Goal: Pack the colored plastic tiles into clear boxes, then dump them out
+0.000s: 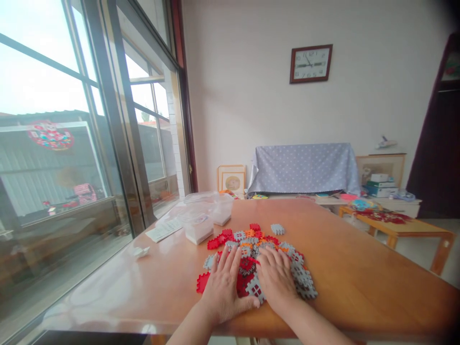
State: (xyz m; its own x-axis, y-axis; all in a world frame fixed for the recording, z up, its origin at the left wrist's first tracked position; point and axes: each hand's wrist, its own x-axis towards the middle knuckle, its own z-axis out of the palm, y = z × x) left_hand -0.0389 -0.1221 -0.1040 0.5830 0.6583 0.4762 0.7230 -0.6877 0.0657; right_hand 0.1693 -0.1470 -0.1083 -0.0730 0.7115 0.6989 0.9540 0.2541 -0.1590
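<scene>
A heap of flat interlocking plastic tiles [251, 239], red, grey and orange, lies on the wooden table [359, 268] in front of me. My left hand [224, 282] lies flat on the near left part of the heap, fingers stretched out and a little apart. Beside it, my right hand [276, 278] rests palm down on the near right part, fingers also extended. Neither hand grips a tile. A single grey tile [277, 229] sits apart at the far edge of the heap.
White boxes [199, 229] under clear plastic wrap and a paper sheet [163, 231] lie at the table's far left, near the large window [72, 143]. A low wooden side table [402, 225] and a cloth-covered piece of furniture [305, 167] stand behind.
</scene>
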